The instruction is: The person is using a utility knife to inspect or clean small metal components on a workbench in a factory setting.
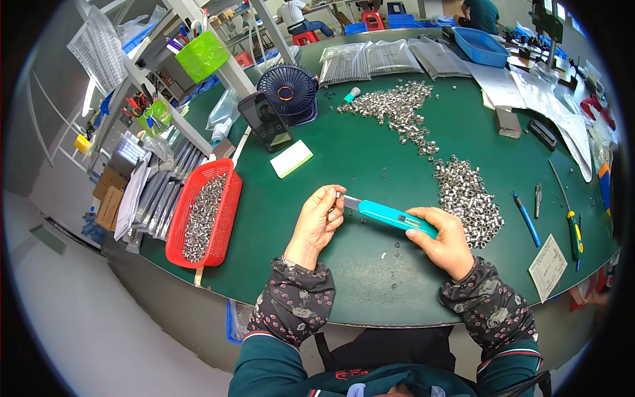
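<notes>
My left hand (pixel 313 223) pinches a small metal ring (pixel 339 194) between thumb and fingertips. In my right hand (pixel 444 239) is a teal utility knife (pixel 383 213), gripped by its handle with the thumb along it. The knife's blade is out and points left, its tip at or close to the ring; whether they touch is too small to tell. Just right of the knife lies a pile of short silvery metal rings (pixel 468 198). A second, wider pile of metal rings (pixel 403 106) spreads farther back on the green table (pixel 317 149).
At left stands a red plastic basket (pixel 233 192) full of small metal parts. Behind it are a propped phone (pixel 266 122), a dark fan (pixel 286 91) and a white-and-green pad (pixel 291 159). Rightward lie a blue pen-shaped tool (pixel 526 220), a screwdriver (pixel 573 228) and a paper card (pixel 548 267).
</notes>
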`<state>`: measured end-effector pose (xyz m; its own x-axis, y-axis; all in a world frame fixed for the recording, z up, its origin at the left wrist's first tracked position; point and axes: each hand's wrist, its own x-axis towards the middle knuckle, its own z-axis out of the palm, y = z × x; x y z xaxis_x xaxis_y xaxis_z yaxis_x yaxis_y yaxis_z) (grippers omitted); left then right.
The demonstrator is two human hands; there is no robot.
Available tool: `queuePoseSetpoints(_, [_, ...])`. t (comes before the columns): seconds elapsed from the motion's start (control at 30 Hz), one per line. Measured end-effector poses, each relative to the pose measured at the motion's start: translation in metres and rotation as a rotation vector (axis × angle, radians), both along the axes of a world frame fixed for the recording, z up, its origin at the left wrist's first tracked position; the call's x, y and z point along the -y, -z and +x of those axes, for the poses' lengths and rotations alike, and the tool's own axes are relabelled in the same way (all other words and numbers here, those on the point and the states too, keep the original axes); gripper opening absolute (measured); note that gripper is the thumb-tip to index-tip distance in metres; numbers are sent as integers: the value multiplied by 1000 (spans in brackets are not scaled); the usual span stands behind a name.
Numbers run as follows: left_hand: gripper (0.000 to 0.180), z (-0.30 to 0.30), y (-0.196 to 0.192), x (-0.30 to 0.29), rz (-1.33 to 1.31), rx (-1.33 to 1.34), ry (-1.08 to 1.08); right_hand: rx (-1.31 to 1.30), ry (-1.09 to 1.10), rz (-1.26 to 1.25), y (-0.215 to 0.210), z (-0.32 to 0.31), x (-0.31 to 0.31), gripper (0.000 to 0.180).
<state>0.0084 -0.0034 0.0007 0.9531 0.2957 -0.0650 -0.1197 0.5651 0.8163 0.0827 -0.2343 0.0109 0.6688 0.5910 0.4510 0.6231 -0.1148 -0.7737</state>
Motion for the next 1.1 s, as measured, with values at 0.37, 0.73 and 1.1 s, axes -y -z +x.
queuePoseSetpoints(0.37, [22,-1,-1,4,117,-68,-4,-1,-19,-10,1,0,0,27])
queuePoseSetpoints(0.73, [27,-1,-2,3,5,-163,-58,121,65,5,-3,-1,0,26])
queuePoseSetpoints(1.1, [17,-1,1,3,6,-45,-8,90,23,0,-1,-1,-1,27])
